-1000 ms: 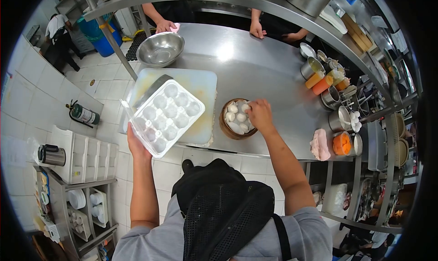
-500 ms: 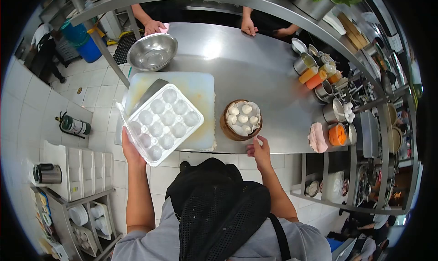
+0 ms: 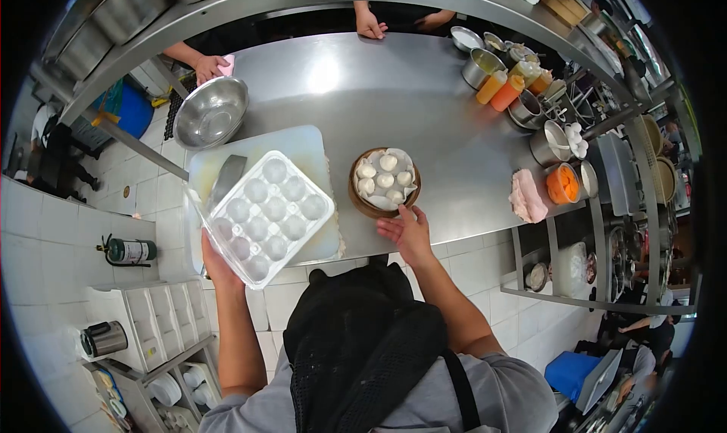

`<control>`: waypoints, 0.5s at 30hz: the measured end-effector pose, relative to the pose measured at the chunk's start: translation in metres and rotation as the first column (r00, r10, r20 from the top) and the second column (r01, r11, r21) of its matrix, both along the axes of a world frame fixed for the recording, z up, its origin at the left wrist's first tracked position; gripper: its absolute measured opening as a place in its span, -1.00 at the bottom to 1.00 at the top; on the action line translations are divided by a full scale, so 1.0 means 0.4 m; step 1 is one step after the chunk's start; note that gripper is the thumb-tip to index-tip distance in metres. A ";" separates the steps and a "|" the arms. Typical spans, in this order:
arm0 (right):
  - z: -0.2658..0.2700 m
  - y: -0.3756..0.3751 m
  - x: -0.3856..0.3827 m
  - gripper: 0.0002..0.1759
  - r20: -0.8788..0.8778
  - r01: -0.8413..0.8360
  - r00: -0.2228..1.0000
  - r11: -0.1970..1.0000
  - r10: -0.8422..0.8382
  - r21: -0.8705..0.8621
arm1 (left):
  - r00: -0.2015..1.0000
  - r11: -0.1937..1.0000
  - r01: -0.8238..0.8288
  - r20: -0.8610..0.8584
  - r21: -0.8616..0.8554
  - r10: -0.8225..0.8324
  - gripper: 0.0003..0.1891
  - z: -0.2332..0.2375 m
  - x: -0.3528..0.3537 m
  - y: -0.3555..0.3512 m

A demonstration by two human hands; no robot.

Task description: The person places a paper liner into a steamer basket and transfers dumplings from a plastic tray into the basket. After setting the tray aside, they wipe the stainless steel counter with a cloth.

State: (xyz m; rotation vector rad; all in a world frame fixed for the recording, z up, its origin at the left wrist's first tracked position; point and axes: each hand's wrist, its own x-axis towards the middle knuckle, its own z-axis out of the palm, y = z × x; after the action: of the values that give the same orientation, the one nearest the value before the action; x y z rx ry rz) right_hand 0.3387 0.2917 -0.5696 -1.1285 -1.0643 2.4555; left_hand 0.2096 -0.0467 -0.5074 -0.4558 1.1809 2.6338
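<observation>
My left hand (image 3: 221,265) grips the left edge of a clear plastic tray (image 3: 274,215) with several round hollows and a hinged lid. The tray is tilted over the white cutting board (image 3: 303,141), and its hollows look bare. Partly hidden beneath it, a broad grey knife blade (image 3: 228,177) lies on the board. My right hand (image 3: 410,237) is open, palm up, with its fingertips right at the near side of a round bamboo steamer (image 3: 354,195). Several white dumplings (image 3: 385,180) sit on paper inside the steamer.
A steel bowl (image 3: 212,115) stands at the far left of the steel table (image 3: 295,77). Another person's hand (image 3: 212,68) holds a pink cloth beside it; a second hand (image 3: 370,24) rests at the far edge. Sauce bottles (image 3: 507,93), pots and a pink cloth (image 3: 528,196) line the right.
The view has shifted, so the table things sit farther left. My right hand has come closer to the steamer. My left hand still holds the tray over the board.
</observation>
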 end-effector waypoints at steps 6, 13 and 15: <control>-0.008 0.196 -0.166 -0.26 -0.032 -0.019 0.999 0.998 0.021 0.052 | 0.998 0.998 -0.059 0.034 -0.019 0.060 -0.50 -0.004 0.044 0.055; -0.028 0.452 -0.416 -0.27 -0.186 -0.069 0.980 0.997 0.076 0.043 | 0.946 0.930 -0.309 0.036 -0.201 0.322 -0.51 0.019 0.168 0.098; 0.045 0.445 -0.442 -0.39 -0.135 -0.051 0.989 0.997 0.057 0.053 | 0.927 0.908 -0.357 0.036 -0.219 0.374 -0.52 0.028 0.215 0.108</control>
State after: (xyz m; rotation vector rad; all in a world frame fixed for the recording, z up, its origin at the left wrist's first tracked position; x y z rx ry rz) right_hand 0.1620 0.4696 -0.5515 -0.9134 -1.1209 2.4925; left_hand 0.2955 -0.0035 -0.4963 -0.8919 1.4813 2.7695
